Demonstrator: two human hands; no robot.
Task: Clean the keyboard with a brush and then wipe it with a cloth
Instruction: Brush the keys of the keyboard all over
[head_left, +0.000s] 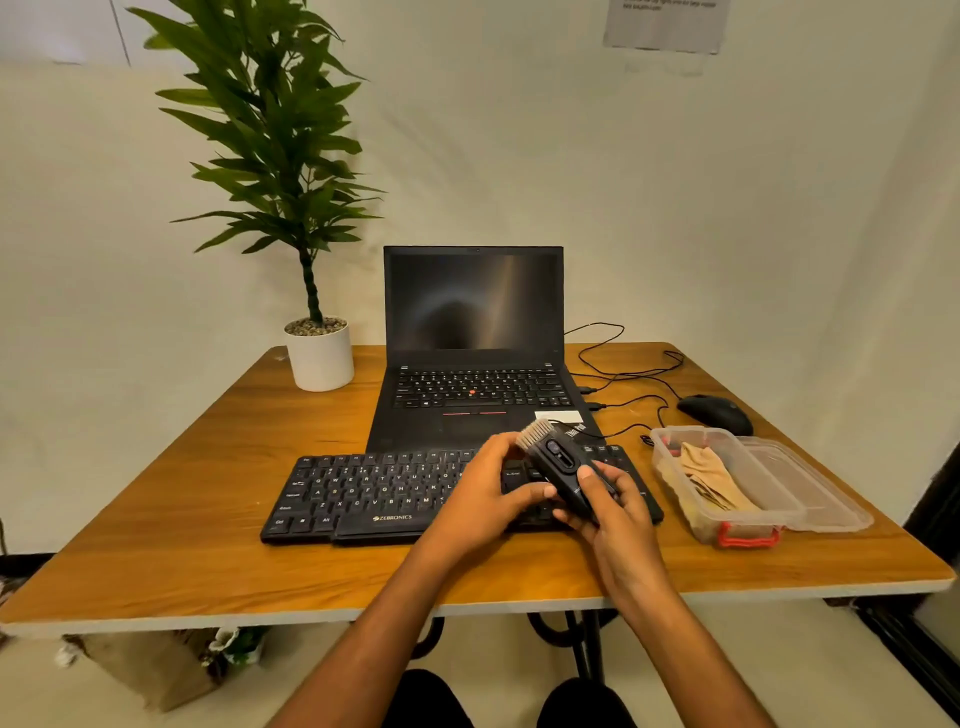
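I have the brush (563, 470) up in both hands over the right half of the keyboard (395, 493). My right hand (605, 506) is wrapped round the lower end of its black body, thumb lying on top, and my left hand (491, 496) steadies it from the side, fingers curled against the body just below the bristles. The brush's long axis runs from my right hand up and away to the left, so the pale bristles point toward the laptop (472, 332) and not down at the keys. That is what the next move turns on, I think: the keyboard lies directly beneath and stretches off to my left, long axis across the surface (156, 545), so the bristle end has to tip forward and down before any sweep along the rows. My right hand carries the weight, so it seems the one to do the brushing. The cloth (711, 475), as far as I can make out, sits folded in the open plastic box (748, 525) to my right, near my right hand, untouched
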